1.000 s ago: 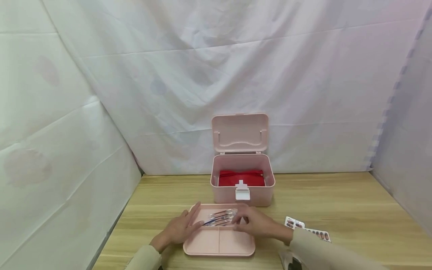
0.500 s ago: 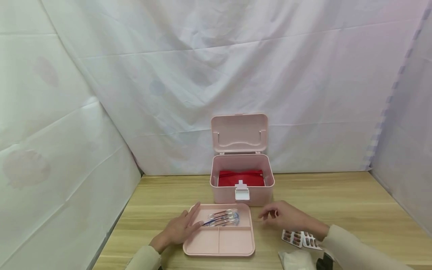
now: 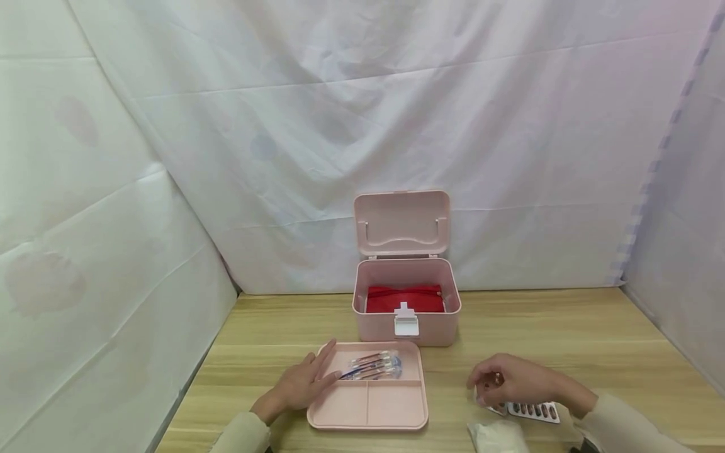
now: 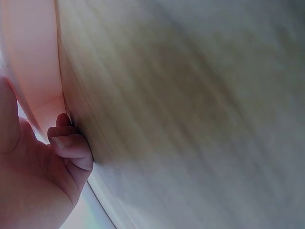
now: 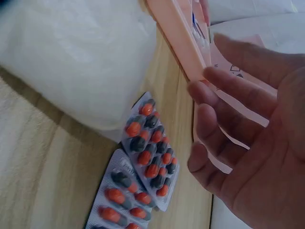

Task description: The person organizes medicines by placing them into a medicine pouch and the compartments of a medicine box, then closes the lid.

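White patterned cloth hangs behind and beside a wood-grain table (image 3: 272, 327). On it lies a shallow pink tray (image 3: 340, 406), split into one wide far compartment and two smaller near ones. Directly behind the tray stands a pink box (image 3: 376, 328), its lid (image 3: 402, 217) raised, with a red pouch (image 3: 404, 300) inside.

The sorting looks partway along. A bundle of slim wrapped sticks (image 3: 370, 365) lies in the tray's far compartment, and the pouch is in the box. Outside the tray, to its right, are two blister strips (image 5: 151, 152) of red and dark capsules, overlapping on the table; a soft white packet (image 3: 498, 437), cut off by the lower edge of the head view, lies to the right of the tray's near corner. These appear to be what is left.

The left hand (image 3: 300, 385) rests on the tray's left edge, index finger and thumb extended, lower fingers bent by the outer wall; it seems to steady the tray rather than clasp it. The right hand (image 3: 512, 379) hangs palm down over the strips, well right of the tray. Its fingers curve loosely, grasping nothing.
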Available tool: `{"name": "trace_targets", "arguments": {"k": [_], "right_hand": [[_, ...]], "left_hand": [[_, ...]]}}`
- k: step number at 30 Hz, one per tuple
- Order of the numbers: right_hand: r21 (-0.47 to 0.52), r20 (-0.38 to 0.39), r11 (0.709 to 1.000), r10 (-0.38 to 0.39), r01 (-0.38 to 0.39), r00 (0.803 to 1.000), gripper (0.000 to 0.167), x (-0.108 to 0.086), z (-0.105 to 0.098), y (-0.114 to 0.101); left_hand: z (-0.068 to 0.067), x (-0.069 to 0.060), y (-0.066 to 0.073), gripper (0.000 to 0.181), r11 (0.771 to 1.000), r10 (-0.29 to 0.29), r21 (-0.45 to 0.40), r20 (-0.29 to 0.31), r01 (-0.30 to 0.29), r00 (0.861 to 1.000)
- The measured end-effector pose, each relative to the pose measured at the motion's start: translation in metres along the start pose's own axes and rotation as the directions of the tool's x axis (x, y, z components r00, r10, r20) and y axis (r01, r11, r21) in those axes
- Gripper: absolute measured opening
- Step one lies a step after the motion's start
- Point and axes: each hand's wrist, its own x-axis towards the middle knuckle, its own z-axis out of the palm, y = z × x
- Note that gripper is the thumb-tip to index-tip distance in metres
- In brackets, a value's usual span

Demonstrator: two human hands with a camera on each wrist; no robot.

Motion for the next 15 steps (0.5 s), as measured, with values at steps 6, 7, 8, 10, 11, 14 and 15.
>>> {"name": "trace_targets", "arguments": {"k": [6, 7, 8, 10, 11, 14, 15], "right_hand": [[-0.064, 0.056, 0.995, -0.069, 0.073, 0.996, 0.024, -0.013, 0.004, 0.005], [-0.059, 0.069, 0.996, -0.062, 0.067, 0.996, 0.025, -0.015, 0.005, 0.006], [-0.056, 0.081, 0.996, -0.058, 0.063, 0.995, 0.027, -0.016, 0.006, 0.006], [-0.054, 0.096, 0.997, -0.051, 0.056, 0.994, 0.03, -0.018, 0.008, 0.009], [-0.047, 0.104, 0.998, -0.045, 0.05, 0.993, 0.031, -0.018, 0.009, 0.01], [-0.046, 0.113, 0.998, -0.027, 0.032, 0.993, 0.033, -0.02, 0.012, 0.013], [-0.058, 0.113, 0.998, -0.026, 0.033, 0.993, 0.033, -0.02, 0.014, 0.014]], "left_hand": [[0.0, -0.001, 0.0, 0.071, 1.0, 0.001, 0.008, 0.001, -0.001, 1.0], [-0.001, -0.001, 0.0, 0.071, 1.0, 0.0, 0.006, 0.003, 0.0, 1.0], [-0.001, -0.001, 0.0, 0.071, 1.0, -0.001, 0.003, 0.004, 0.001, 1.0], [-0.001, -0.001, 0.0, 0.071, 1.0, -0.003, 0.001, 0.005, 0.003, 1.0], [-0.001, -0.001, 0.0, 0.071, 1.0, -0.004, -0.001, 0.006, 0.004, 1.0], [0.0, 0.0, 0.0, 0.071, 1.0, -0.001, 0.012, 0.007, 0.001, 1.0], [0.0, 0.0, 0.0, 0.071, 1.0, 0.001, 0.016, 0.007, -0.001, 1.0]]}}
